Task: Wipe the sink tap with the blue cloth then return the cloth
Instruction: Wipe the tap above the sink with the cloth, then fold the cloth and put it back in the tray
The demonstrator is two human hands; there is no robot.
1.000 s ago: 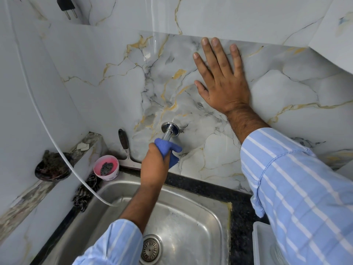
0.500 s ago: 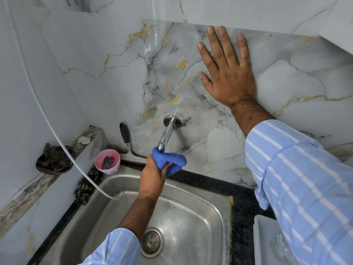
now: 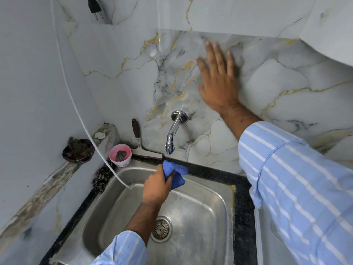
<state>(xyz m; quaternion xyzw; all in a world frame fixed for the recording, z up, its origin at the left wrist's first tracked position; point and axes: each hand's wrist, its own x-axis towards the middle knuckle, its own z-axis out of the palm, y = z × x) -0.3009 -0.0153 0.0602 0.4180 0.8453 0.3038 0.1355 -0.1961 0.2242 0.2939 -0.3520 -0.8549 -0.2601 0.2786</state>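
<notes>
Head view looks down on my left hand [image 3: 156, 185] closed round the blue cloth [image 3: 174, 174], bunched in my grip just above the back rim of the sink [image 3: 200, 217]. Folds of it stick out past my thumb and fingers, toward the wall and to the right. It hangs below the tap [image 3: 172, 135] and clear of it, with a gap between the top of the cloth and the spout's mouth.

I judge the cloth to be light, soft and limp. It will fold to whatever I press it on and will not slip from a loose fist. Best hold is as now, wadded in the palm with a free pad of fabric forward to wrap the spout. The tap is chrome, rigid and fixed to the wall, probably slick, so the cloth should slide along it easily.

My right hand [image 3: 217, 81] is spread open with nothing in it, fingers extended at the marble wall [image 3: 286, 88] above and right of the tap. It is blurred, so I cannot tell whether the palm touches the wall or is just off it.

A pink cup [image 3: 120, 155] and a squeegee [image 3: 142, 144] stand at the sink's back left corner on the worktop [image 3: 242, 188].
</notes>
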